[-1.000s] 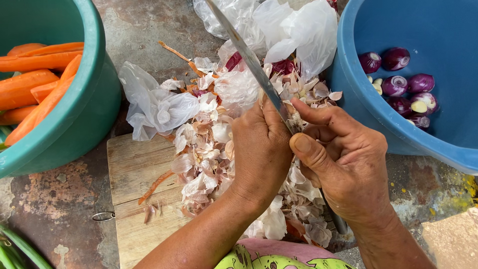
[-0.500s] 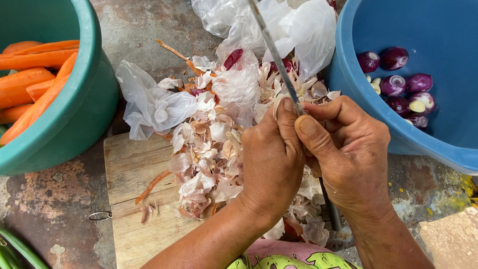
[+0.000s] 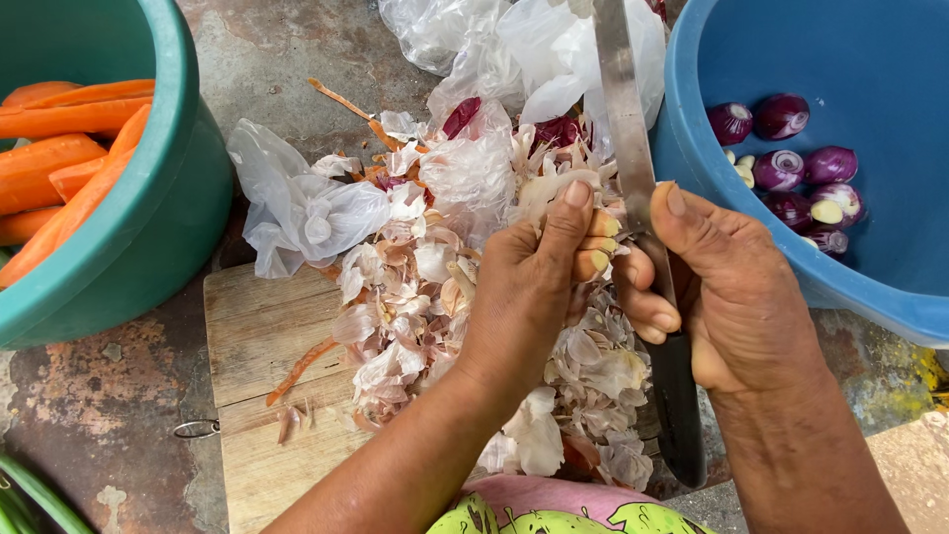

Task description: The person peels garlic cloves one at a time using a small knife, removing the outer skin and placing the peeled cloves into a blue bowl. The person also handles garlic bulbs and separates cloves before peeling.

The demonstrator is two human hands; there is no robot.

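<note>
My right hand [image 3: 736, 287] grips a long kitchen knife [image 3: 625, 129] by its black handle, blade pointing away from me. My left hand [image 3: 534, 282] pinches a small garlic clove [image 3: 601, 232] against the blade, fingertips curled around it. Both hands hover over a heap of papery garlic and onion skins [image 3: 415, 287] on a wooden cutting board [image 3: 262, 336]. A blue basin [image 3: 890, 297] at the right holds several peeled red onions [image 3: 781, 168] and a few peeled garlic cloves [image 3: 825, 211].
A green basin [image 3: 173, 208] at the left holds peeled carrots [image 3: 59, 163]. Crumpled clear plastic bags [image 3: 306, 213] lie beyond the board. Carrot peelings [image 3: 297, 366] are scattered around. Green stalks [image 3: 30, 494] show at the bottom left on the stained concrete surface.
The knife blade has swung from a leftward slant to nearly upright. Both hands shifted slightly right, and my left fingers now pinch the clove at the blade.
</note>
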